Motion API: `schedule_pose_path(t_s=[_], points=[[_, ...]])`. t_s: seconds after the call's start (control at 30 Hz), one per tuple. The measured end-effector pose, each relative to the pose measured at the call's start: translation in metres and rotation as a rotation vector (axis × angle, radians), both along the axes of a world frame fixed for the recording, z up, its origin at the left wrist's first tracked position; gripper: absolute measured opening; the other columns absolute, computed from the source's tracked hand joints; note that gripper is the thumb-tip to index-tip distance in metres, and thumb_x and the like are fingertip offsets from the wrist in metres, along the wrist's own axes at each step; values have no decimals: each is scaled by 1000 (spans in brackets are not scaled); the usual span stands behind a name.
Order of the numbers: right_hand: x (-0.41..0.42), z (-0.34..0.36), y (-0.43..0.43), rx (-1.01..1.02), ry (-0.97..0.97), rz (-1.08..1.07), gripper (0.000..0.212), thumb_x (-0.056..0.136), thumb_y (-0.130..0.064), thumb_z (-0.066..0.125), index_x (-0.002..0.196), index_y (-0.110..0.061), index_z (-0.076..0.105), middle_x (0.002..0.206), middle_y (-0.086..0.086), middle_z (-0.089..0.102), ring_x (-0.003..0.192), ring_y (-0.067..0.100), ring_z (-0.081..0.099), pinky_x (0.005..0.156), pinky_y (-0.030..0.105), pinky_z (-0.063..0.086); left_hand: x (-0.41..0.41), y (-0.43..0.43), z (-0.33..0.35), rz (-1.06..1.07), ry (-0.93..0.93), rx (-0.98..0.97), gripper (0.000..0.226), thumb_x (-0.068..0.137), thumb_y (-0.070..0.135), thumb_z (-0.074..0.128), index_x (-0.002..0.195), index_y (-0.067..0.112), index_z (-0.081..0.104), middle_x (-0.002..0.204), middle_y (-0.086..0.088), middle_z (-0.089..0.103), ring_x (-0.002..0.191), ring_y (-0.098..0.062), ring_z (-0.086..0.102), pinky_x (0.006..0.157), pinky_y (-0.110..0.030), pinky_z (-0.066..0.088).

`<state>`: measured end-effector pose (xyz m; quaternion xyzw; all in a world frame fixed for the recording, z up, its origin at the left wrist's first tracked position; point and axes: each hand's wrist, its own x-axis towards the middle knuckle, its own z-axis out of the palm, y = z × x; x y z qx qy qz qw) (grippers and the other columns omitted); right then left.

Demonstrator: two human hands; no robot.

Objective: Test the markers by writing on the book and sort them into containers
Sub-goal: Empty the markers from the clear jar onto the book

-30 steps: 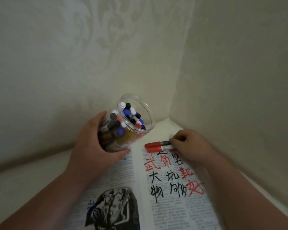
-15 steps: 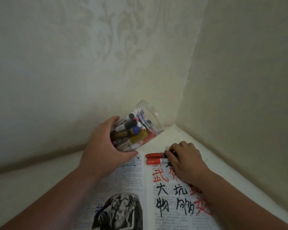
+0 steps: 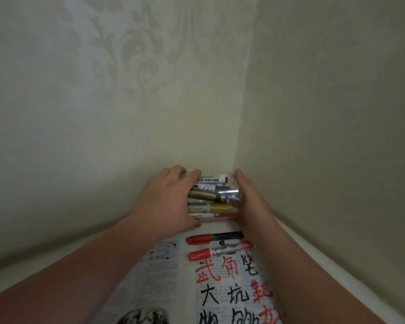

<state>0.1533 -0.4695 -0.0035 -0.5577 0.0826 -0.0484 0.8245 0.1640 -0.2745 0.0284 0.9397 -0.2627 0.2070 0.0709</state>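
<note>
Container: a clear plastic jar (image 3: 229, 194) lies on its side in the corner where the two walls meet, just beyond the far edge of the book, between the two hands.
Contents: the jar is packed with assorted markers (image 3: 211, 208) lying lengthwise. Gold, white and dark barrels show through its wall.
Left hand: the left hand (image 3: 166, 202) grips the jar at its left end, fingers curled over the top and thumb tucked under the near side.
Right hand: the right hand (image 3: 250, 202) is flat, fingers straight and together, palm set against the jar's right end. It holds nothing.
Loose marker one: a red-capped marker with a dark barrel (image 3: 214, 237) lies across the top of the book, cap to the left, its right end beside the right wrist.
Loose marker two: a red-capped whiteboard marker (image 3: 220, 251) lies just nearer the camera, roughly parallel and close to the first.
Test surface: an open book of printed pages (image 3: 164, 272) lies flat. Its right page carries large handwritten characters in red and black.
Support: a white surface (image 3: 297, 244) lies under the book.
Surroundings: cream wallpapered walls (image 3: 103, 113) with a faint leaf pattern.
</note>
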Motion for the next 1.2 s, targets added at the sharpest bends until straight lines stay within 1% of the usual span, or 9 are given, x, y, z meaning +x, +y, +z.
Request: schedule_pose_path(t_s=[0.1, 0.23, 0.3, 0.37, 0.43, 0.7, 0.97, 1.1, 1.2], points=[[8, -9, -14, 111, 66, -3, 65, 76, -52, 73, 127, -12, 64, 115, 23, 71, 103, 43, 70, 90, 58, 56, 3, -5, 2, -46, 25, -108, 114, 59, 70, 80, 153, 39, 24, 150, 7, 32, 132, -14, 39, 110, -33, 34], [8, -12, -24, 255, 96, 48, 45, 88, -53, 54, 105, -16, 74, 111, 17, 73, 98, 36, 68, 94, 50, 51, 1, 7, -6, -159, 323, -864, 109, 55, 60, 89, 146, 44, 32, 145, 18, 41, 126, -2, 48, 107, -33, 41], [5, -10, -22, 335, 122, 98, 48, 90, -55, 48, 103, -17, 76, 111, 17, 74, 95, 35, 69, 93, 49, 50, -7, 0, -11, -268, 530, -1148, 91, 60, 48, 92, 134, 50, 38, 133, 19, 56, 112, 5, 61, 93, -27, 53], [5, -6, -18, 381, 122, 109, 51, 90, -54, 48, 108, -15, 75, 112, 19, 73, 93, 36, 70, 90, 48, 52, -12, -9, -13, -313, 533, -1272, 78, 63, 29, 85, 127, 48, 45, 116, 19, 66, 99, 1, 69, 75, -21, 57], [8, -8, -16, 407, 91, 90, 54, 92, -51, 48, 118, -10, 72, 119, 20, 70, 104, 40, 69, 92, 50, 53, -15, -13, -15, -308, 455, -1352, 75, 61, 26, 81, 129, 41, 50, 112, 18, 71, 100, -5, 70, 73, -19, 57], [21, -22, -14, 535, 128, -87, 50, 104, -42, 38, 124, -9, 69, 122, 13, 71, 119, 32, 64, 108, 51, 46, -15, -2, -20, -228, 280, -1454, 76, 65, 29, 85, 134, 27, 53, 111, 14, 69, 100, -6, 70, 75, -19, 56], [24, -20, -13, 482, 173, -178, 17, 95, -18, 59, 110, -11, 61, 105, 15, 71, 89, 30, 70, 86, 47, 58, -13, 32, -15, -90, 151, -1478, 70, 65, 39, 88, 125, 30, 54, 110, 1, 69, 92, -16, 72, 78, -42, 62], [19, -23, -11, 417, 175, -233, 34, 85, -17, 71, 117, -7, 64, 114, 17, 73, 94, 33, 74, 79, 50, 61, -21, 48, -9, 12, 25, -1334, 69, 63, 45, 89, 122, 36, 55, 115, 4, 66, 89, 1, 66, 72, -13, 53], [16, -26, -5, 246, 120, -291, 32, 81, -15, 76, 112, -9, 67, 105, 18, 75, 89, 34, 75, 81, 55, 60, -28, 57, -10, 82, -31, -1316, 70, 60, 57, 87, 120, 45, 54, 119, 9, 63, 97, 1, 64, 79, -14, 51]])
